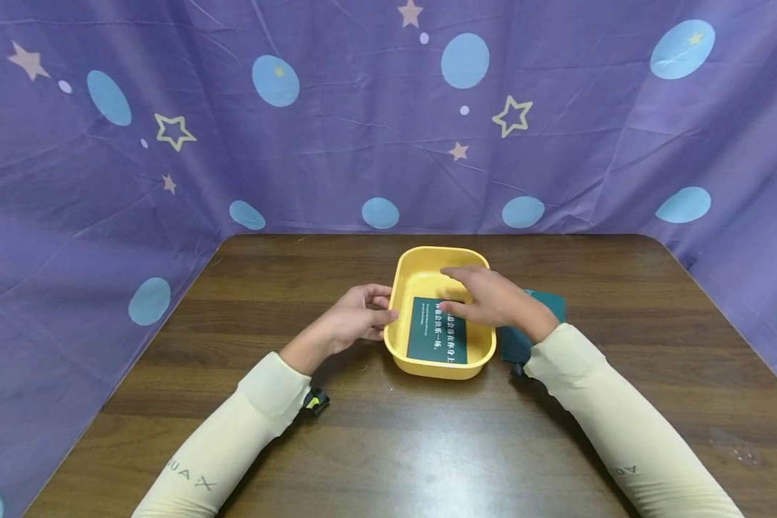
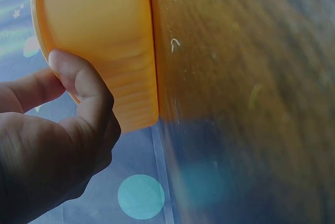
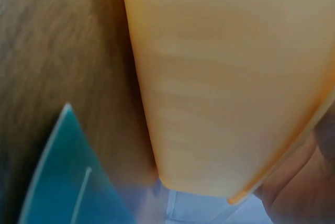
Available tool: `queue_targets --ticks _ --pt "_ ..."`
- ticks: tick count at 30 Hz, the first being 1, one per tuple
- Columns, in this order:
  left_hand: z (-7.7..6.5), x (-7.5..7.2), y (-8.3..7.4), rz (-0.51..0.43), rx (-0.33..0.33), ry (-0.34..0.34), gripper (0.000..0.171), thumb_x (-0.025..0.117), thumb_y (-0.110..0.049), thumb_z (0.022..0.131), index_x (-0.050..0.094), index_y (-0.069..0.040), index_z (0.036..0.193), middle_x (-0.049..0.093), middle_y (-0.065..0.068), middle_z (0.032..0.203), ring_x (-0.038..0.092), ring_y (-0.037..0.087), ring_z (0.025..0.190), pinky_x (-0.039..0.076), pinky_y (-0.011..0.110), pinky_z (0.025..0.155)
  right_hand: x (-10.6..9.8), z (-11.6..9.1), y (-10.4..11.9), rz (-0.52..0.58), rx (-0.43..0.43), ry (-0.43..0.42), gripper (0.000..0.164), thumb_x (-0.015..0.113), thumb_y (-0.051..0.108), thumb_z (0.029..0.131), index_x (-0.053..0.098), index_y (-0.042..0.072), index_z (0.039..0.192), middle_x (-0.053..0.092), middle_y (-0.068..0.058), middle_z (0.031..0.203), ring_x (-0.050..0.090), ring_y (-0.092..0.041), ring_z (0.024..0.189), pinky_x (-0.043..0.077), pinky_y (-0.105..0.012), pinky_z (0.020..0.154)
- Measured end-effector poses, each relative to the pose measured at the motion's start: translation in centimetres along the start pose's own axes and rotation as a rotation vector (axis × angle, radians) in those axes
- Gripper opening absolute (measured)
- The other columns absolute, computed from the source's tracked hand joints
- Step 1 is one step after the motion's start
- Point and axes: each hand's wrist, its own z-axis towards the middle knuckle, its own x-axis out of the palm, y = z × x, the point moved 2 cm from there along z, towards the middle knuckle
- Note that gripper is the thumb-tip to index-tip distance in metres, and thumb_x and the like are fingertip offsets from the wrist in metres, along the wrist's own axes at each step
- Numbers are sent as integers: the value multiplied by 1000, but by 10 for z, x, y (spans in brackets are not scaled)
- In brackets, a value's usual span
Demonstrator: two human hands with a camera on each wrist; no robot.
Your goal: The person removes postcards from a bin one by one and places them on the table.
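Note:
A yellow plastic bin (image 1: 435, 370) with rounded corners stands on the table. Inside, on its floor, lies a dark green card (image 1: 421, 334) with white printed characters. My left hand (image 1: 355, 316) pinches the bin's left rim, as the left wrist view shows with thumb and finger (image 2: 86, 80) at the edge. Over the bin's right side reaches my right hand (image 1: 488, 296), its fingers loosely extended above the interior and the thumb overlapping the card in the head view. A second dark green flat piece (image 1: 550, 303) lies right of the bin, partly hidden by my right forearm.
The brown wooden table (image 1: 246, 288) has a glossy patch near its front. A purple curtain (image 1: 375, 129) with stars and blue ovals hangs behind it and along both sides. A black strap (image 1: 316, 401) shows beside my left cuff.

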Motion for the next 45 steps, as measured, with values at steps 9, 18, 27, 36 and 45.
queue_targets --ticks 9,18,27,36,45 --pt "0 0 0 4 4 5 56 65 3 96 43 5 147 49 11 112 62 24 87 59 26 65 7 1 6 -73 43 113 75 69 52 95 48 7 151 70 -9 123 66 -16 90 57 -48 90" --pt "0 0 1 -3 7 -1 53 65 3 96 46 4 144 50 11 112 62 23 86 59 26 64 12 4 6 -154 69 161 87 74 67 83 52 16 150 67 -6 132 64 -27 112 51 -51 96" --pt "0 0 0 -8 11 5 54 65 4 96 44 5 146 48 12 112 61 22 85 58 25 64 13 8 8 -186 87 225 100 82 69 73 51 16 151 62 -5 141 57 -25 128 38 -55 112" --pt "0 0 2 -7 11 4 53 64 3 96 44 5 146 49 11 111 61 22 84 58 25 64 14 8 9 -179 102 214 98 84 66 72 52 17 150 61 -6 142 56 -26 130 39 -53 112" --pt "-1 -1 1 -5 2 3 51 65 3 96 46 3 144 49 10 111 61 22 86 59 25 65 13 5 11 -197 87 169 102 84 67 71 49 16 152 57 -12 142 56 -34 122 46 -54 105"
